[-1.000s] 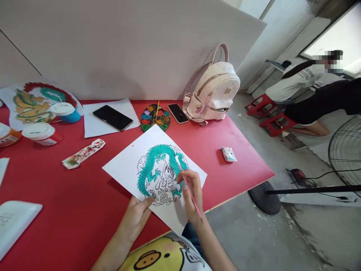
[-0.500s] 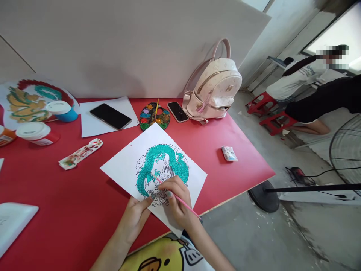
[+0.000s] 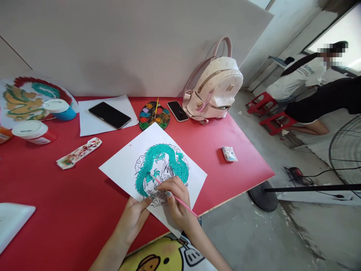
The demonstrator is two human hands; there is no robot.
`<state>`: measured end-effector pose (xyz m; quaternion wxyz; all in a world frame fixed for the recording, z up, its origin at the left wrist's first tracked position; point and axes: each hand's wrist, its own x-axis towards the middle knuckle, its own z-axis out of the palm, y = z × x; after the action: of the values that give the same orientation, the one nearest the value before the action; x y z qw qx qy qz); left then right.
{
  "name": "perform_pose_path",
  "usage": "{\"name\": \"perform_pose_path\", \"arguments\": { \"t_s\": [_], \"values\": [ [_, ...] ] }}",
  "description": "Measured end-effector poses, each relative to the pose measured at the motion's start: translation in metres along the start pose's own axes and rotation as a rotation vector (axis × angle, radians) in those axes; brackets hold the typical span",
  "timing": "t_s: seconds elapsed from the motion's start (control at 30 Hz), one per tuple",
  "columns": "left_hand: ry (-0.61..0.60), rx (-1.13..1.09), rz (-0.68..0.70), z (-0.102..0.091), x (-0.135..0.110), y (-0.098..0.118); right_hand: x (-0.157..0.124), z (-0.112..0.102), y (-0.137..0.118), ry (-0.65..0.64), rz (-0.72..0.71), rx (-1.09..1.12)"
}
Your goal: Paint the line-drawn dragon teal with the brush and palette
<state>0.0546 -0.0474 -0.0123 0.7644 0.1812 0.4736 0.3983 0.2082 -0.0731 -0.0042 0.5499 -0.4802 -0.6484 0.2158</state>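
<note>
Right hand [image 3: 175,195] grip pinches paintbrush [image 3: 183,204], tip on dragon sheet [image 3: 121,169]; left hand [image 3: 134,216] flat, grasping nothing, pins sheet. Best: light strokes inside outlines.

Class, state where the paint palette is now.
Head view, centre: the paint palette lies far back on the red table, between two phones, beyond the dragon drawing.

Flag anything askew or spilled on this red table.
The white paper dragon drawing under the right hand's thin pink paintbrush lies diagonally, near corner at the red table edge. A stained white strip lies loose. Nothing looks spilled.
</note>
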Motion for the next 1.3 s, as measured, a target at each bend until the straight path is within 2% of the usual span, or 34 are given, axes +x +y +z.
{"name": "perform_pose_path", "arguments": {
  "t_s": [0.53,0.8,1.3],
  "values": [
    [-0.008,0.022,0.022,-0.0009,0.0007,-0.0029,0.0027,-0.0006,-0.0016,0.006,-0.018,-0.013],
    [-0.014,0.019,0.001,0.0047,-0.0031,0.0055,0.0020,-0.0020,-0.0019,-0.003,0.002,0.000],
    [-0.016,0.010,0.011,0.0006,-0.0008,0.0027,0.0030,0.0012,-0.0036,-0.026,-0.010,-0.049]
  ]
}}
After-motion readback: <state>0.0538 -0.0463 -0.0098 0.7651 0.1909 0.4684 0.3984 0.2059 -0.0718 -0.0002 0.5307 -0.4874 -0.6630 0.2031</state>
